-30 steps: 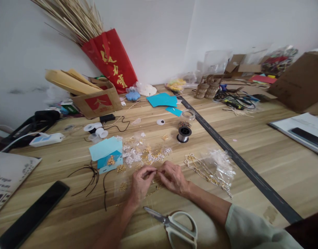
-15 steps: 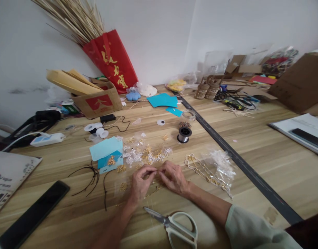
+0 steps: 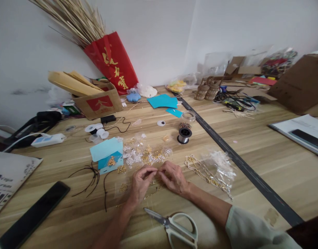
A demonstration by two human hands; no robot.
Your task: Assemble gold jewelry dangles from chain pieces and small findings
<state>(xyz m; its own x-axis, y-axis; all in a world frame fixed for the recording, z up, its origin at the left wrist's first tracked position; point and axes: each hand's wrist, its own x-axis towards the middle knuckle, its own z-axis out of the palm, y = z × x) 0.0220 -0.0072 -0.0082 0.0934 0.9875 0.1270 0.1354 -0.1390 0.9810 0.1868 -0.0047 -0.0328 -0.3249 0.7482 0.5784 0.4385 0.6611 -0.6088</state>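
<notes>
My left hand (image 3: 143,182) and my right hand (image 3: 174,178) meet fingertip to fingertip low over the table, both in a pinch. Whatever lies between the fingertips is too small to make out. Below them a thin gold chain with beads (image 3: 153,193) hangs or lies close to the left palm. Just beyond the fingers are piles of silver and gold beads (image 3: 151,157). Scissors (image 3: 171,223) with pale handles lie near the table's front edge, blades slightly apart. To the right of my right hand are gold and silver chains (image 3: 204,169) beside a clear plastic bag (image 3: 221,166).
A spool of clear thread (image 3: 184,135) stands behind the beads. Blue cards (image 3: 107,150) and black cord (image 3: 90,176) lie left. A dark phone (image 3: 34,214) is at the front left. A black strip (image 3: 221,145) crosses the table; a red bag (image 3: 114,64) leans on the wall.
Both hands keep the same pinch in nearly the same spot. The view has shifted very slightly; nothing else visibly moved.
</notes>
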